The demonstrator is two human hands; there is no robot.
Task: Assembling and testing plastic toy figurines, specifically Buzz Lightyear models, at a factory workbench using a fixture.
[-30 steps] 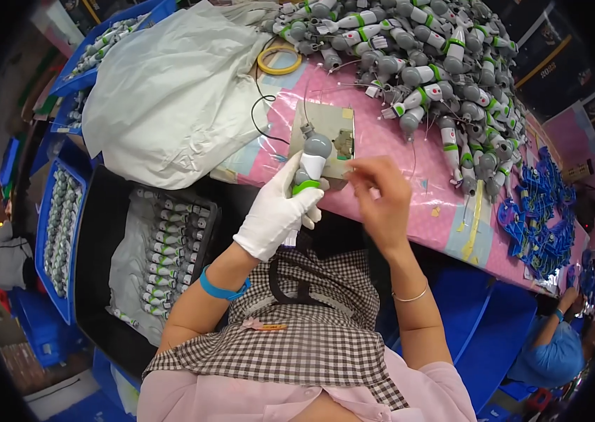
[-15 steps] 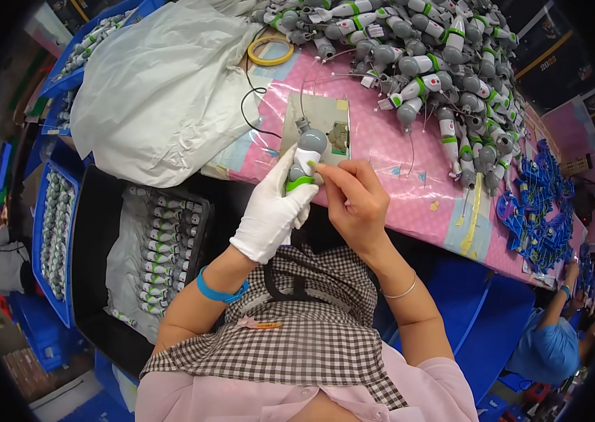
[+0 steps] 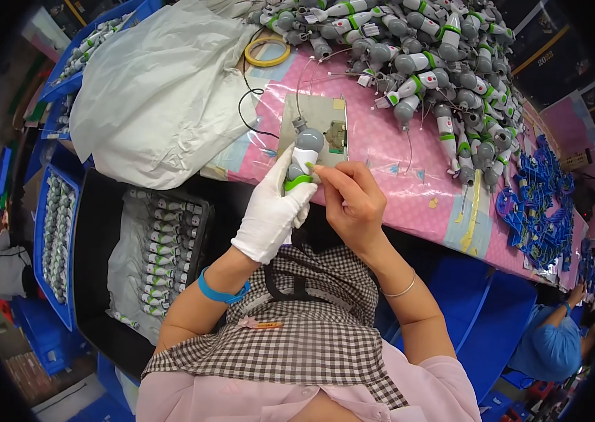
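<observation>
My left hand (image 3: 269, 214), in a white glove, is wrapped round a toy-like limb part (image 3: 304, 156) with a grey ball joint, white shell and green band. The part tilts slightly, its ball end pointing away from me, and a thin wire rises from its tip. My bare right hand (image 3: 355, 204) is closed in a pinch against the part's side. A small green piece (image 3: 311, 167) shows at its fingertips. Just beyond the part lies a flat metal plate (image 3: 316, 112) on the table. The lower end of the part is hidden by the glove.
A large heap of similar limb parts (image 3: 445, 77) covers the far right. Blue pieces (image 3: 538, 207) lie farther right. A roll of yellow tape (image 3: 267, 61) and white plastic sheeting (image 3: 160, 88) are at left. A black bin (image 3: 93, 281) holds rows of parts. A co-worker (image 3: 549, 337) sits at right.
Both hands and the limb part stay nearly in place, the right fingertips still against its side. The view has shifted very slightly. The co-worker's arm at right has moved a little.
</observation>
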